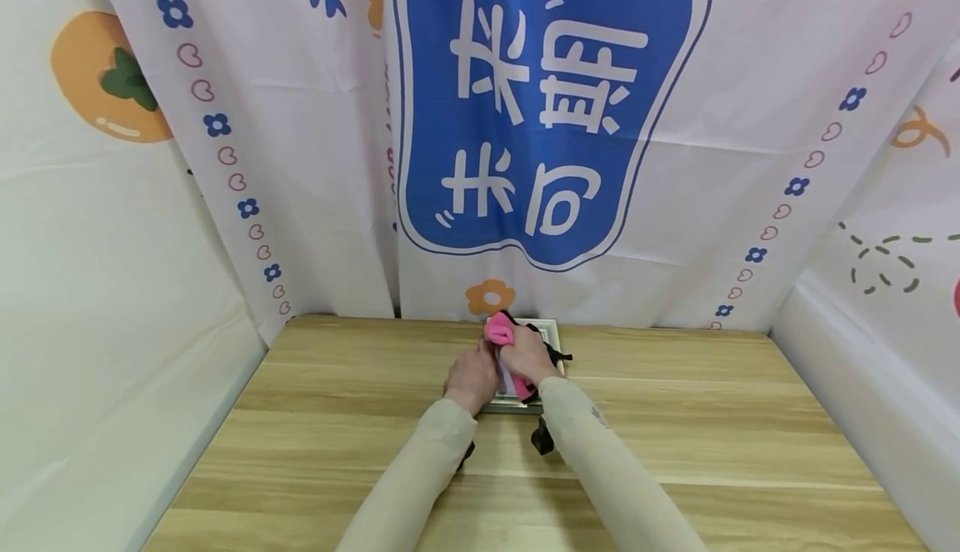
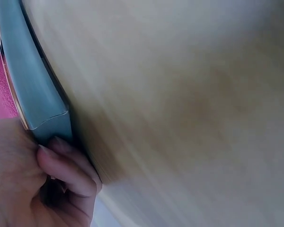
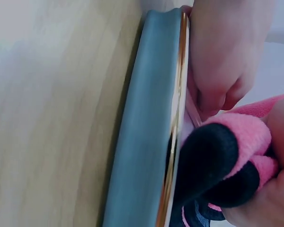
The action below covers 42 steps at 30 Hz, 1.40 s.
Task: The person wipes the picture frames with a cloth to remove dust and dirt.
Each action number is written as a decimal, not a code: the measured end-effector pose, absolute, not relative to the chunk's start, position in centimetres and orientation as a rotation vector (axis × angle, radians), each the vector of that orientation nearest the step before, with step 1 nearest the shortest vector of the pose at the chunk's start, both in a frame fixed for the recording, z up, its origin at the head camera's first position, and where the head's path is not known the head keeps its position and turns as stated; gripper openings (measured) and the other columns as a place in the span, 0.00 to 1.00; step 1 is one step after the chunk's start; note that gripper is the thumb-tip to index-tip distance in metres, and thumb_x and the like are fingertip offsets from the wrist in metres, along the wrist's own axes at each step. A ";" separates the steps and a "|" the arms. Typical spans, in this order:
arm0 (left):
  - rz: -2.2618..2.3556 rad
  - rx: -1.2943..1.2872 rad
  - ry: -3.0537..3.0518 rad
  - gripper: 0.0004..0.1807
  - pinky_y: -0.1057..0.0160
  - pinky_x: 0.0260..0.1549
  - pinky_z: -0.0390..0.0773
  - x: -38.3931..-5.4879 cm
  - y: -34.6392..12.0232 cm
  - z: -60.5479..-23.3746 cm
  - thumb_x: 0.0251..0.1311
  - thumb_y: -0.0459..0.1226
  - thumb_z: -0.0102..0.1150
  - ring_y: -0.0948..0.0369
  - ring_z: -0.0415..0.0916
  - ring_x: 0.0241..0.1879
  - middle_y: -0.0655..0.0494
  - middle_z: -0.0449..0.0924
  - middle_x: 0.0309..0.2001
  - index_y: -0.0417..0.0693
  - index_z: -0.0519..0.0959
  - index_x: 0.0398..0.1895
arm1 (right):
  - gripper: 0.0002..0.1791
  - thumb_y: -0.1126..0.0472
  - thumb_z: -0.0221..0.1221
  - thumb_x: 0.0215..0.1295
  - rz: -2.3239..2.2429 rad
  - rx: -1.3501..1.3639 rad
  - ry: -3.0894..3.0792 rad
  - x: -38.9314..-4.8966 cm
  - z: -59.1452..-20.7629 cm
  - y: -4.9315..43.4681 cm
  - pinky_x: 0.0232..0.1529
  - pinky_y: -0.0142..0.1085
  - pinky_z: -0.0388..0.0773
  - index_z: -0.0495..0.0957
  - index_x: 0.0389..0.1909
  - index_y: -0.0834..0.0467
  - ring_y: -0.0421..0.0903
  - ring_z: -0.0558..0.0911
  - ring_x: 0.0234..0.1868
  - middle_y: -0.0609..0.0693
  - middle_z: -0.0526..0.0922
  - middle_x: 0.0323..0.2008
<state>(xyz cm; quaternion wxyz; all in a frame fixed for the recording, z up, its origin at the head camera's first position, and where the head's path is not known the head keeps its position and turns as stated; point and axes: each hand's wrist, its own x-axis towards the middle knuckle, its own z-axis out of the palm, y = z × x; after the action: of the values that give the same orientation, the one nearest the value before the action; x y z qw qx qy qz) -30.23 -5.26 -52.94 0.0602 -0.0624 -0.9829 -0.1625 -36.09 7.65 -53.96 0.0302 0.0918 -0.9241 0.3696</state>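
A framed flat piece like a picture frame lies at the back of the table, with a pale face, a thick blue-grey side and a thin gold edge. My left hand grips its left part; in the left wrist view the fingers curl around one corner. In my right hand is a bunched pink cloth with black edging, pressed on the face. The right wrist view has the folded cloth close beside the left hand. Both hands hide much of the face.
The wooden table spreads out on both sides and in front. Right behind the frame hangs a printed curtain. White side walls stand at left and right. Black wrist mounts sit under the sleeves.
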 end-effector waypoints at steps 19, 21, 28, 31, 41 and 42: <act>-0.564 -0.168 -2.958 0.10 0.45 0.27 0.86 -29.3 -4.7 -52.8 0.81 0.36 0.49 0.41 0.86 0.31 0.39 0.80 0.28 0.35 0.74 0.47 | 0.14 0.64 0.55 0.70 1.887 -0.041 -2.668 -32.2 -48.1 9.3 0.24 0.33 0.79 0.80 0.51 0.66 0.44 0.81 0.27 0.58 0.84 0.40; -0.557 -0.179 -2.978 0.10 0.46 0.26 0.86 -29.3 -4.8 -52.8 0.80 0.35 0.49 0.42 0.86 0.29 0.40 0.80 0.27 0.35 0.74 0.48 | 0.15 0.63 0.54 0.72 1.937 -0.050 -2.633 -32.4 -47.3 9.9 0.27 0.33 0.81 0.78 0.54 0.66 0.45 0.82 0.30 0.60 0.83 0.44; -0.499 -0.174 -3.005 0.10 0.47 0.27 0.87 -29.5 -5.0 -52.8 0.82 0.36 0.49 0.43 0.86 0.30 0.41 0.79 0.28 0.35 0.73 0.48 | 0.07 0.58 0.53 0.76 1.840 -0.091 -2.658 -33.0 -44.0 12.4 0.26 0.31 0.77 0.72 0.40 0.57 0.42 0.80 0.27 0.53 0.79 0.36; -0.488 -0.159 -2.992 0.11 0.46 0.29 0.88 -29.6 -5.0 -52.9 0.81 0.36 0.48 0.42 0.86 0.33 0.40 0.81 0.31 0.35 0.74 0.47 | 0.09 0.59 0.52 0.75 1.701 -0.010 -2.652 -33.1 -42.9 13.5 0.24 0.30 0.71 0.66 0.32 0.54 0.41 0.74 0.24 0.51 0.72 0.31; -0.405 -0.191 -3.006 0.11 0.49 0.29 0.87 -29.0 -5.2 -52.7 0.82 0.37 0.48 0.46 0.86 0.32 0.41 0.81 0.30 0.35 0.74 0.51 | 0.09 0.77 0.43 0.55 1.118 0.443 -2.653 -34.1 -41.3 16.7 0.32 0.39 0.58 0.62 0.27 0.59 0.48 0.60 0.28 0.50 0.57 0.26; -0.413 -0.184 -3.002 0.11 0.49 0.29 0.87 -28.9 -5.2 -52.7 0.82 0.37 0.48 0.45 0.86 0.32 0.40 0.81 0.31 0.35 0.74 0.50 | 0.09 0.77 0.44 0.55 1.063 0.470 -2.660 -34.1 -41.4 16.8 0.33 0.39 0.62 0.68 0.31 0.62 0.48 0.64 0.29 0.52 0.62 0.26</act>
<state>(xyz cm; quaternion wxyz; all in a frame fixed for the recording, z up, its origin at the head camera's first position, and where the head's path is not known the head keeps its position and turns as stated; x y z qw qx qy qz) -28.94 -5.25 -52.72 0.0531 -0.0605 -0.9875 -0.1358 -34.11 16.79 -41.43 0.1190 0.1607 -0.9098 0.3636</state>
